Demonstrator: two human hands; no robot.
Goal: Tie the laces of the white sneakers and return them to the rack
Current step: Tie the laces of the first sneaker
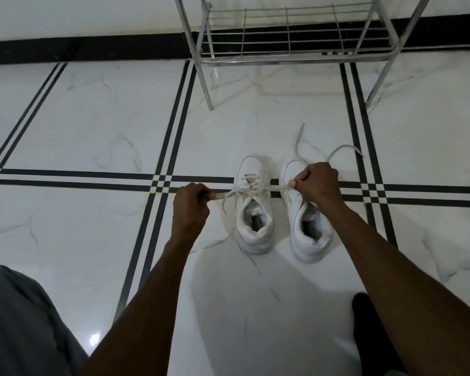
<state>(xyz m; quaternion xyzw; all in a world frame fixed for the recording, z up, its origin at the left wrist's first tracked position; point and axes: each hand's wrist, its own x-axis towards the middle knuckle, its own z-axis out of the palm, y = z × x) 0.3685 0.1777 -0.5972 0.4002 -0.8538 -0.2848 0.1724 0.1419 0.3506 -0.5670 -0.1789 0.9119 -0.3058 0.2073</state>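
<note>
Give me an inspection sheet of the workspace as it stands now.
Surface: white marble-look floor with black stripes.
Job's things: left sneaker, laces pulled taut sideways; right sneaker, laces loose on the floor; both stand side by side before the metal shoe rack, its lowest shelf bare.
Clutter: nothing seen.
Grippers: left hand and right hand each pinch a lace end.
Cables: nothing seen.
Surroundings: white wall with black skirting.
</note>
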